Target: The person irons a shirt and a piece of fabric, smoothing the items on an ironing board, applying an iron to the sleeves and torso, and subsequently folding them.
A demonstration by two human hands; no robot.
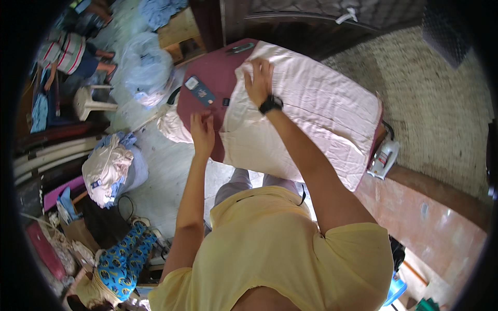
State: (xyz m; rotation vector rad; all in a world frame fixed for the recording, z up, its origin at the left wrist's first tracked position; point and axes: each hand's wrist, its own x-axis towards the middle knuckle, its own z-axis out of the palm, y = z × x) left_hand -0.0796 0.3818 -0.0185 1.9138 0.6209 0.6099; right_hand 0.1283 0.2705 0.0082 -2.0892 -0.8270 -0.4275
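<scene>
A cream cloth (306, 114) is spread over most of a maroon padded board (207, 67) in front of me. My right hand (259, 82), with a black watch on its wrist, rests on the far left part of the cloth, fingers apart. Nearer to me, my left hand (203, 136) is at the board's left edge beside the cloth, its fingers slightly bent and apart, with nothing visible in them. A dark phone (199, 90) lies on the bare maroon part, near a small black object (226, 102). Farther off is a pair of small snips (240, 48).
What looks like a white and grey iron (384, 159) stands off the board's right end. Leftward are a clear plastic bag (147, 67), a plastic stool (93, 102) and a clothes-filled container (137, 168). Other people are at the far left (67, 52) and lower left (122, 262).
</scene>
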